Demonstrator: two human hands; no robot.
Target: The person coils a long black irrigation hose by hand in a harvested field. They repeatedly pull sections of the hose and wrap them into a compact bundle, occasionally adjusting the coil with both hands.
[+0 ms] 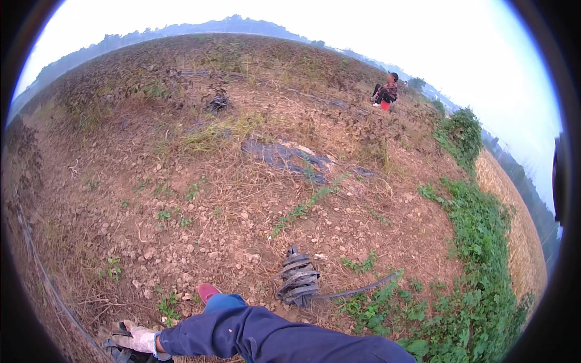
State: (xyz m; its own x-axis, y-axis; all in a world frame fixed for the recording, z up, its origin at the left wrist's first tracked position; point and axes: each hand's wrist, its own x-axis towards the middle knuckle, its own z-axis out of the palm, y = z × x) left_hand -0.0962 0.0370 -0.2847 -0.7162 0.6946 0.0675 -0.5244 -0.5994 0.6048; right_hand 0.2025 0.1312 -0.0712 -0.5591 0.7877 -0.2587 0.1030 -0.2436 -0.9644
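My right hand (141, 339), in a pale work glove with a blue-edged cuff, reaches across to the lower left. Its fingers are curled over a dark bundle (131, 355) that looks like black plastic tape, partly cut off by the picture's rim. My left hand is out of view. A wound coil of flat black tape (298, 277) lies on the soil ahead of me, with a loose tail (358, 288) running right into the weeds. My dark blue sleeve (272, 333) hides part of the ground, and a red shoe (208, 291) shows beyond it.
A long tape or hose (38, 267) runs along the left side. Torn black plastic film (288, 156) and another dark bundle (218, 104) lie farther off. Green weeds (476, 254) border the right. A person (387, 90) sits low at the far right.
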